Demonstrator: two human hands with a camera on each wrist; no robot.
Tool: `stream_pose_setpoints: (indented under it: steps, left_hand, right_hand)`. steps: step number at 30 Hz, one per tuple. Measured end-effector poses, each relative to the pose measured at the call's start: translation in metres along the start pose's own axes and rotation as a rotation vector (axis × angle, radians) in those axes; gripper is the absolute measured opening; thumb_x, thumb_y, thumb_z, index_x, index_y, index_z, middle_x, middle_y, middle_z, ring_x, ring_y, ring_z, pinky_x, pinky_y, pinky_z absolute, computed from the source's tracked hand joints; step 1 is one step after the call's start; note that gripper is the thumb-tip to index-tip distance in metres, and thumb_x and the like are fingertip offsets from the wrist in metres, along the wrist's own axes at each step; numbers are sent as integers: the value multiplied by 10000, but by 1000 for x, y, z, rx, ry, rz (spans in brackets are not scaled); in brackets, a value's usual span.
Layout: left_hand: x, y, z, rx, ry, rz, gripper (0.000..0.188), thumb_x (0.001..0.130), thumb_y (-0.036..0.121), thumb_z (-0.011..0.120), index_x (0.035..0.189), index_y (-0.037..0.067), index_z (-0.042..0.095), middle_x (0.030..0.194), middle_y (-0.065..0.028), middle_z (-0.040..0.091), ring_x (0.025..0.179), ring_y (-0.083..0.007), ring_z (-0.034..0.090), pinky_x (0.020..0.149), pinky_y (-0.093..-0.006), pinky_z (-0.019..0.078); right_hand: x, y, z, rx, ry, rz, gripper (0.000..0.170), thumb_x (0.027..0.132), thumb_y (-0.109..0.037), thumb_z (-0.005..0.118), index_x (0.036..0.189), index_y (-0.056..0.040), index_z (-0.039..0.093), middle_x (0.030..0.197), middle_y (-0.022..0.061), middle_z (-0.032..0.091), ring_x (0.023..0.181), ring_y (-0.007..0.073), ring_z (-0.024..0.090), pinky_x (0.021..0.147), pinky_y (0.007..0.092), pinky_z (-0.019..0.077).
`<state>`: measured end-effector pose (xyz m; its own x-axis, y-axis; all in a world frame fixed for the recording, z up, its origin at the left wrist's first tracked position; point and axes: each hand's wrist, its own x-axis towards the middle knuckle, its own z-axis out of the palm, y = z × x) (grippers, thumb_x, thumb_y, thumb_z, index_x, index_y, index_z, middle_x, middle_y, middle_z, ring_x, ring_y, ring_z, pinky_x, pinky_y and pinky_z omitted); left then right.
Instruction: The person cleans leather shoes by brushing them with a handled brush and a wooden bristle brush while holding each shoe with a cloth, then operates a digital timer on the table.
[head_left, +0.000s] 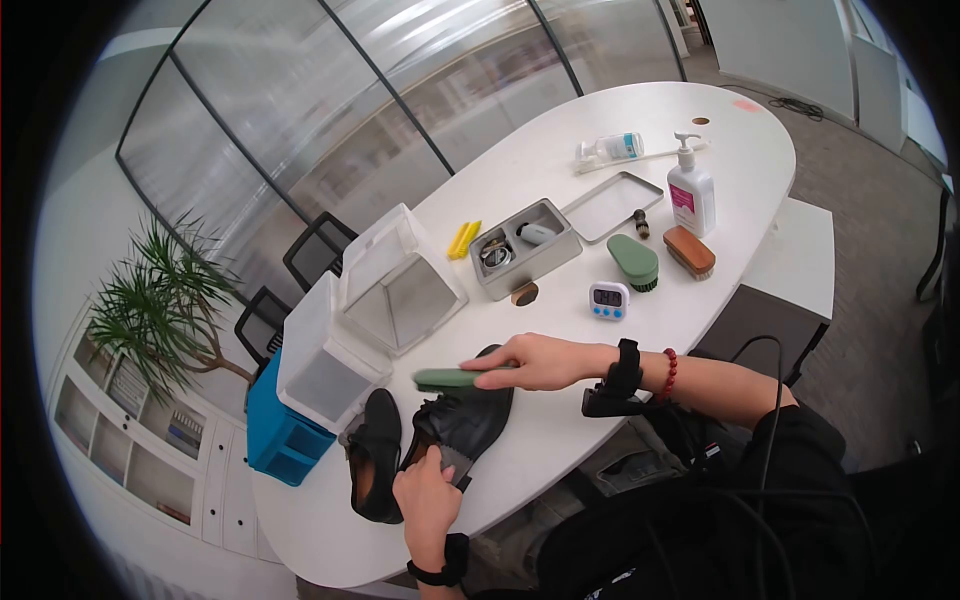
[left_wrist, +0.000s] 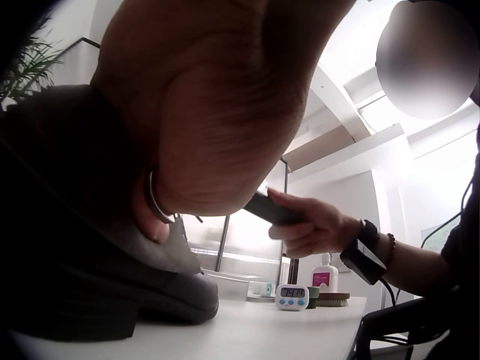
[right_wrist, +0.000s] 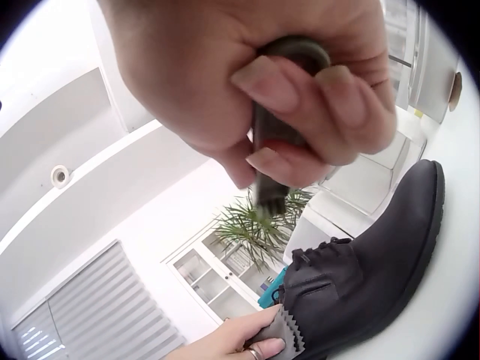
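My right hand [head_left: 545, 362] grips a slim green-handled brush [head_left: 442, 379] just above the toe half of a black lace-up shoe [head_left: 482, 425]. In the right wrist view, fingers curl round the brush's handle and its short bristles [right_wrist: 271, 206] point down. At the heel end, my left hand [head_left: 428, 500] grips the shoe by its opening, with the thumb on the outside. A grey cloth with a zigzag edge [right_wrist: 286, 336] lies between that hand and the shoe. The other black shoe [head_left: 372, 455] stands alongside, to the left.
Clear plastic boxes [head_left: 400, 290] and a blue holder [head_left: 290, 430] stand left. Farther back are a metal tin [head_left: 535, 265], its lid [head_left: 615, 205], and a yellow item [head_left: 465, 240]. A timer [head_left: 608, 300], green brush [head_left: 633, 262], wooden brush [head_left: 689, 253] and pump bottle [head_left: 691, 195] stand right.
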<state>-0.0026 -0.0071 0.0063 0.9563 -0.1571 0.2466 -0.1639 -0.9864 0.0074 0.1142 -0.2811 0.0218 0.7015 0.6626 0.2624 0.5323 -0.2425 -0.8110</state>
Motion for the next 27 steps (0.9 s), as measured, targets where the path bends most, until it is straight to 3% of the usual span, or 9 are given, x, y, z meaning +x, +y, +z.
stream_pose_setpoints:
  steps: [3,5,8,11,16,19,22,24,27]
  left_hand:
    - [-1,0,2,-9,17,16,186,827,74,683,964,8,576,855,-186,672,860,-421,644,735,-511,454]
    - [-1,-1,2,-5,26,21,186,827,74,684,962,8,574,854,-186,672,860,-422,644,735,-512,455]
    - [0,0,0,-4,5,18,185,833,80,682,968,11,577,854,-188,673,862,-423,646,736,-511,456]
    - [0,-3,5,51,28,29,165,834,84,690,937,31,572,832,-145,672,833,-361,655,726,-470,434]
    - [-1,-1,4,54,25,21,157,840,93,679,936,31,572,836,-150,676,825,-368,655,726,-475,435]
    - [-1,0,3,41,6,9,153,840,91,677,936,30,574,841,-153,679,830,-368,656,728,-477,434]
    - [0,-1,3,46,3,13,148,839,90,677,927,30,574,838,-151,678,833,-368,656,730,-478,433]
    - [0,-1,4,41,19,18,145,839,88,676,922,30,573,836,-151,677,835,-367,655,729,-478,432]
    - [-1,-2,4,31,31,27,141,839,85,674,921,30,573,834,-150,676,839,-365,656,728,-478,430]
  right_hand:
    - [-3,-13,4,197,75,-37,513,1039,-446,548,1499,-223,511,658,9,486,603,76,410,573,271,401]
    - [5,24,14,75,117,-111,497,1036,-436,551,1485,-224,530,650,57,566,586,130,529,578,303,444]
    - [-6,48,16,-666,124,-61,436,1012,-393,573,1404,-205,606,708,150,671,660,343,665,569,408,488]
    - [-4,31,9,-1001,286,25,415,1017,-401,555,1380,-210,620,651,110,663,583,339,646,559,443,481]
    - [-5,25,7,-748,407,-46,428,1016,-423,546,1387,-218,608,648,97,665,566,341,644,565,458,489]
    - [-8,32,13,-763,173,27,455,1016,-441,546,1406,-213,601,716,142,682,627,344,659,587,438,498]
    - [0,21,8,-557,69,58,479,1016,-456,544,1440,-235,572,779,187,688,705,352,676,635,424,520]
    - [2,7,8,-6,181,-84,486,1017,-457,541,1464,-266,544,793,212,685,738,357,682,658,416,527]
    - [-3,-11,12,87,249,-23,474,1006,-418,554,1449,-249,562,926,184,725,826,367,699,736,430,546]
